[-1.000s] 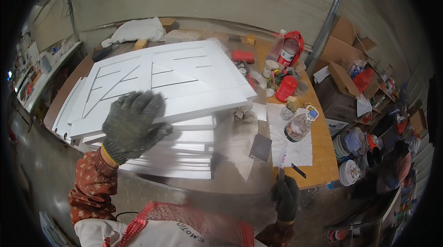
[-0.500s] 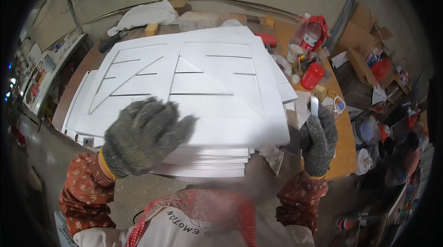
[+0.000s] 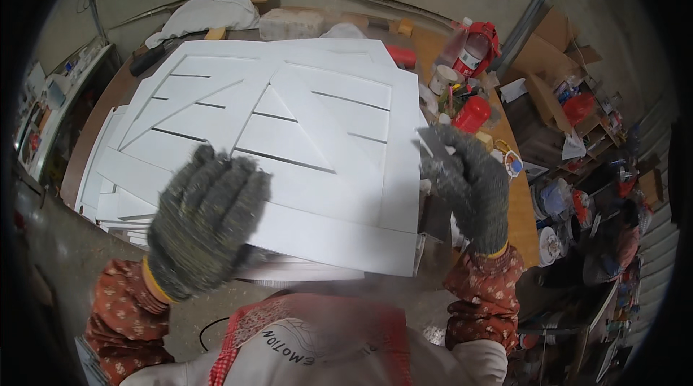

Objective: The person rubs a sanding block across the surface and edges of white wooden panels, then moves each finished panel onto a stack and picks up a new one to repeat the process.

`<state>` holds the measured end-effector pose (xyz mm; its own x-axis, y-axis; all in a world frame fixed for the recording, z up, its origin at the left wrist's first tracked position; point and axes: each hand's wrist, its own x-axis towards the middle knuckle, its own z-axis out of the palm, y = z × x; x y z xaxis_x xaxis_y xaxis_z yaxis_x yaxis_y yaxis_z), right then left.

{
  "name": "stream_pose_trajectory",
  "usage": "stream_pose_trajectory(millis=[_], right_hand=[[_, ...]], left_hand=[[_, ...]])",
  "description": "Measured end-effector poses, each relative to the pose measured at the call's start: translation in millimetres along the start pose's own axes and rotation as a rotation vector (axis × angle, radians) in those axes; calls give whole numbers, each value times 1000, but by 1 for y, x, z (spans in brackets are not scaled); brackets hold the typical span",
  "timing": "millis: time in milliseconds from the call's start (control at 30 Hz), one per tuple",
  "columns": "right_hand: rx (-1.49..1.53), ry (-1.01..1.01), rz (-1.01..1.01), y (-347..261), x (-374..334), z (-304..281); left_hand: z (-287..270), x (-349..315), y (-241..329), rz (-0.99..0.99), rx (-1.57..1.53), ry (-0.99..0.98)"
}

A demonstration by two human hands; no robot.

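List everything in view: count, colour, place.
Slatted panel: one, white, topmost, centre
Stacked panels: several, white, beneath slatted panel
Worktable: one, brown, under panels
Cloth: one, white, table's far left
Plastic bottles: at least two, clear, table's far right
Rounded container: one, red, right of slatted panel
Small clutter: uncounted, mixed, table's right
Cardboard boxes: several, brown, right background
Buckets: several, mostly white, right floor
Flat tool: one, grey, beside slatted panel's right edge
Left hand: one, grey-gloved, over slatted panel
Right hand: one, grey-gloved, holding flat tool

Evidently a workshop: white grooved panels [image 3: 310, 137] are lying stacked on the central desk [image 3: 521, 242], open cardboard boxes [image 3: 545, 101] are crowding two o'clock, and buckets [image 3: 550, 245] are standing between three and four o'clock.
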<state>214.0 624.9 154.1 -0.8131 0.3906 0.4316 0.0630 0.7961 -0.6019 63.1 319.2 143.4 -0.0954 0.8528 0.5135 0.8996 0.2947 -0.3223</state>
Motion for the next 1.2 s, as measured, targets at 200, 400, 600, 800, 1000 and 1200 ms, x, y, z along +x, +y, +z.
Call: stream_pose_trajectory(millis=[200, 400, 600, 800, 1000, 1200], right_hand=[[246, -79, -24, 17, 20, -6], [223, -187, -179, 3, 47, 0], [-9, -157, -541, 0, 94, 26], [-238, -148, -764, -5, 93, 28], [-114, -278, -843, -7, 88, 46], [-103, -361, -751, -19, 70, 42]], left_hand=[[11, -20, -6, 5, -103, 242], [-25, -40, -41, -190, -226, -12], [-40, -42, 61, -169, -94, -94], [-28, -13, 81, -276, -368, 179], [-14, -52, 41, -193, -496, 23], [-38, -40, 41, -309, -291, -58]])
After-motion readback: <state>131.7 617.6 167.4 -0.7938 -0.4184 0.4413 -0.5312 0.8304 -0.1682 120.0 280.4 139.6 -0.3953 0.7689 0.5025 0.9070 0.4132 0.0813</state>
